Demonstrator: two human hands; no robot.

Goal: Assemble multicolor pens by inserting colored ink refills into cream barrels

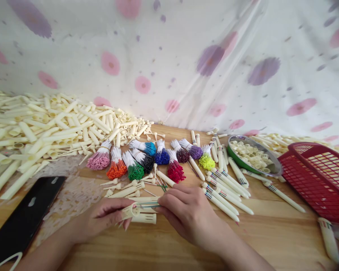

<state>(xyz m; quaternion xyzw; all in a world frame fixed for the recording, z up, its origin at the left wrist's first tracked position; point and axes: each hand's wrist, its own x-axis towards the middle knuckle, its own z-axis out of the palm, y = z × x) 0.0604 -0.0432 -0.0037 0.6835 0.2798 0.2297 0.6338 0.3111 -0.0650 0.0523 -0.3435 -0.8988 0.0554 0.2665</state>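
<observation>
My left hand [110, 216] is closed round a short, cream slotted pen sleeve [130, 211], its round opening turned toward my right hand. Thin pen refills [149, 204] run from the sleeve to my right hand [186, 210], whose fingers are pinched on their ends. Under them lies another cream slotted barrel part [144, 218]. Behind my hands stand bundles of coloured refills: pink [98, 160], orange [116, 167], green [135, 169], red [176, 169], yellow [207, 160] and several more. Finished-looking multicolour pens [222, 201] lie to the right of my right hand.
A heap of cream pen barrels [45, 128] covers the left back. Left lie a black phone [24, 218] and clear small pieces [70, 195]. At right are a green-sided metal bowl [278, 167] of slotted rings and a red basket [313, 188]. A flowered curtain [169, 49] hangs behind.
</observation>
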